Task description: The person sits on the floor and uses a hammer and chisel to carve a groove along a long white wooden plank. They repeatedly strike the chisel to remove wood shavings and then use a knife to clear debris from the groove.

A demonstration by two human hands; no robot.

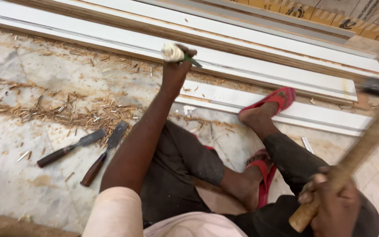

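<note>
Seated on the floor, a person is holding a chisel against a white board while gripping a hammer raised to the side.

The left hand (175, 66) is closing tight around a chisel (180, 55) with a pale, battered butt and green handle, its tip sitting at the near edge of a long white board (259, 74) that is running diagonally across the floor. The right hand (332, 206) is wrapping firmly around the wooden handle of a hammer (360, 149), whose dark head is blurring near the right edge of the view, well apart from the chisel. A foot in a red sandal (277, 98) is resting on a lower white board (330, 116). Two spare chisels (88, 149) are lying on the stone floor (14, 175) to the left, beside scattered wood shavings (58, 109), leaving bare floor near the left arm.
</note>
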